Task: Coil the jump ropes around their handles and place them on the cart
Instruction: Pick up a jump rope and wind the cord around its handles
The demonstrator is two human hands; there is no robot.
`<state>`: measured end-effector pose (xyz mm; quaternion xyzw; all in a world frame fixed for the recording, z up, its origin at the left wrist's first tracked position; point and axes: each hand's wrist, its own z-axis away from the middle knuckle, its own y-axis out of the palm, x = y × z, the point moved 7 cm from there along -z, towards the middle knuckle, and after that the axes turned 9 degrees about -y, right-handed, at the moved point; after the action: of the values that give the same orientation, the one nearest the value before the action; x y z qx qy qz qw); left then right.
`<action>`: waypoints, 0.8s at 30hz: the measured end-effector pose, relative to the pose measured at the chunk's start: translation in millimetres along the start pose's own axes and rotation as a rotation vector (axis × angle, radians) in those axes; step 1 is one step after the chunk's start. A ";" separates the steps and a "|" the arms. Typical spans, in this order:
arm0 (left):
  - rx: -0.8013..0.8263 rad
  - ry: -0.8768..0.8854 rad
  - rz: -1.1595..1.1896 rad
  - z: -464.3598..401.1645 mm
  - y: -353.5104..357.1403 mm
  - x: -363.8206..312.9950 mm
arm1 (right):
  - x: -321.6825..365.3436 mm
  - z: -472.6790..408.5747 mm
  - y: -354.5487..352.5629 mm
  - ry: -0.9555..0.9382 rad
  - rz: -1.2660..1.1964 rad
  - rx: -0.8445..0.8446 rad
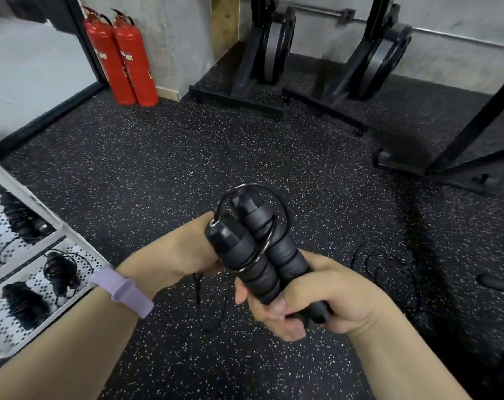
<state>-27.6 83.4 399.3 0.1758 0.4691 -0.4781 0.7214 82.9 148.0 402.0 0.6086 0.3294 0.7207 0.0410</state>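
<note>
Head view, near field: both forearms enter from the bottom edge and meet at centre.
Right hand: wrapped around the lower ends of two black jump-rope handles, thumb laid across the nearer handle.
Handles: held side by side, touching, tilted up and to the left, caps pointing away from the camera.
Cord: thin black cable wound in several turns around both handles, with one loop arching over the caps.
Left hand: partly hidden behind the handles; fingers curl against the bundle at its left side, exact grip cannot be told.
Wristband: lilac, on the left wrist.
Loose rope: second black cord lying in slack loops on the floor, right of the hands.
Cart: white perforated shelves at the left edge, carrying several coiled black ropes.
Floor: black rubber with white specks.
Far field, left: two red fire extinguishers standing against the wall.
Far field, centre and right: black equipment frames.
</note>
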 end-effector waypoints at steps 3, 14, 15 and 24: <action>-0.061 -0.105 -0.090 -5.1 -5.8 8.6 | 1.7 5.5 -14.9 0.022 0.080 -0.118; -0.104 0.070 -0.342 -6.1 1.3 0.7 | 7.2 15.8 -51.0 -0.034 0.098 -0.420; -0.045 0.055 -0.328 -5.5 2.9 2.4 | 7.4 16.4 -51.3 -0.046 0.119 -0.414; -0.088 0.037 -0.136 -6.3 -6.1 8.5 | 5.3 9.1 -41.1 -0.070 -0.037 -0.265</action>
<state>-35.2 80.5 390.2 0.1205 0.5136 -0.5018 0.6855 75.7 186.3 385.3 0.6165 0.2409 0.7353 0.1458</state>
